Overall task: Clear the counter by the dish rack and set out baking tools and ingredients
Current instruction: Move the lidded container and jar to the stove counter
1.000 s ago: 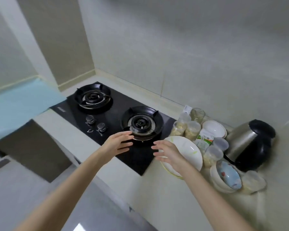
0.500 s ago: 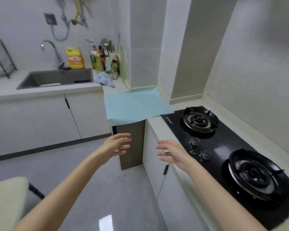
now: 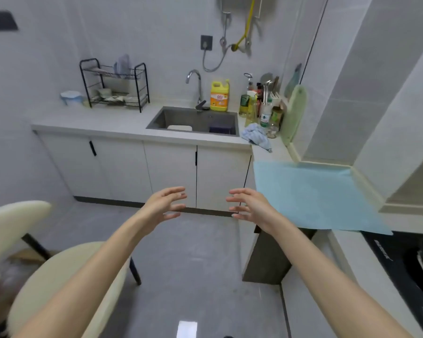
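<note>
Entry: left hand (image 3: 165,206), right hand (image 3: 250,206), counter (image 3: 103,123) beyond.
Both are held over the floor (image 3: 193,259), fingers spread apart, nothing gripped; the dish rack (image 3: 115,86) is set at the counter's back left corner, with the sink (image 3: 181,118) to its right.

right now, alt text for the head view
Open and empty, the left hand and right hand reach over a grey floor. Ahead, a counter holds a dish rack, sink and yellow bottle, with a blue mat at right.
</note>
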The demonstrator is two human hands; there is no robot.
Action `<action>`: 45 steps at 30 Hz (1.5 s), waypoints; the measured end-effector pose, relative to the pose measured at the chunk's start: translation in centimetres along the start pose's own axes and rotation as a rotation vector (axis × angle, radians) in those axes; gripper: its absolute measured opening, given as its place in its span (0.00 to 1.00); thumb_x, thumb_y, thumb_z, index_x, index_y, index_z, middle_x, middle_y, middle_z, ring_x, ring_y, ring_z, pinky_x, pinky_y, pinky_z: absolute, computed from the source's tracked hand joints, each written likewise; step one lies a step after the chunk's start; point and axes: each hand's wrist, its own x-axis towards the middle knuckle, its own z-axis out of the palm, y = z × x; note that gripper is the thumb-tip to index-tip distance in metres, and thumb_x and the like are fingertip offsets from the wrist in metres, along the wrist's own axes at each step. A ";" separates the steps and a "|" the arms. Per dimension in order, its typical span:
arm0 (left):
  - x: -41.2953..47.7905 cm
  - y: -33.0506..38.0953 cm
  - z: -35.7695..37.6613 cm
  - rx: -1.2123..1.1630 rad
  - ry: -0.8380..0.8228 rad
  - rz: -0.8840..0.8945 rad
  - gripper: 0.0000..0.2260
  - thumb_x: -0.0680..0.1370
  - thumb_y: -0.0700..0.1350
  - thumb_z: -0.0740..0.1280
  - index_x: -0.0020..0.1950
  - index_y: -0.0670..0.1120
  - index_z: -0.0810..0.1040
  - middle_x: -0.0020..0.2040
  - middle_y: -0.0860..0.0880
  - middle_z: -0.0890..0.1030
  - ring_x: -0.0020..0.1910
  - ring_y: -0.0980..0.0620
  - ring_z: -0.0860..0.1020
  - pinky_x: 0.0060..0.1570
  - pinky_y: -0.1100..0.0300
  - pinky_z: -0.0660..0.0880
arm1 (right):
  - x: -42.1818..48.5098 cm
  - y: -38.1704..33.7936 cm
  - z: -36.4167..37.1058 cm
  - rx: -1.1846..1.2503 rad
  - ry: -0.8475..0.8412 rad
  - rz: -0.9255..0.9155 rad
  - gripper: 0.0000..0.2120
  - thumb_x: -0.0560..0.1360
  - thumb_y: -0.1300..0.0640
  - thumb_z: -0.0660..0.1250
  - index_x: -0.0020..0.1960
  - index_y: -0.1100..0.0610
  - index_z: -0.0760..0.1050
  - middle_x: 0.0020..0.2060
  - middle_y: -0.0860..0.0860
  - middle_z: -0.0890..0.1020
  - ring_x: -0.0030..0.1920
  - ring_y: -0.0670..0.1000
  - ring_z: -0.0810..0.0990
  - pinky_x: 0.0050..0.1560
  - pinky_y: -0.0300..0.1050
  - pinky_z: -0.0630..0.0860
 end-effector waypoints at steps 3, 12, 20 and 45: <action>3.8 0.9 -3.3 -0.039 0.081 0.009 0.12 0.80 0.43 0.64 0.63 0.49 0.76 0.58 0.50 0.81 0.54 0.49 0.81 0.55 0.55 0.77 | 5.6 -1.9 3.3 -0.025 -0.065 -0.012 0.10 0.79 0.61 0.60 0.58 0.57 0.75 0.51 0.53 0.83 0.43 0.53 0.81 0.50 0.49 0.80; 18.2 6.9 -11.6 -0.086 0.252 0.066 0.11 0.79 0.43 0.64 0.62 0.50 0.76 0.59 0.51 0.80 0.54 0.50 0.80 0.54 0.55 0.77 | 23.7 -9.1 10.2 -0.092 -0.213 -0.068 0.10 0.78 0.61 0.64 0.58 0.56 0.76 0.53 0.53 0.82 0.43 0.51 0.81 0.49 0.47 0.80; 28.0 11.7 -21.2 -0.138 0.446 0.076 0.12 0.79 0.44 0.66 0.62 0.50 0.76 0.57 0.52 0.81 0.53 0.51 0.81 0.49 0.57 0.78 | 38.3 -16.5 18.6 -0.166 -0.362 -0.088 0.10 0.77 0.61 0.65 0.57 0.56 0.76 0.54 0.54 0.82 0.42 0.51 0.81 0.49 0.48 0.80; 58.2 21.0 -63.2 -0.035 0.698 0.086 0.11 0.79 0.46 0.63 0.61 0.52 0.76 0.58 0.52 0.79 0.54 0.53 0.79 0.54 0.57 0.76 | 76.9 -31.2 58.5 -0.302 -0.541 -0.224 0.08 0.78 0.61 0.61 0.56 0.55 0.75 0.52 0.52 0.79 0.41 0.49 0.78 0.43 0.42 0.78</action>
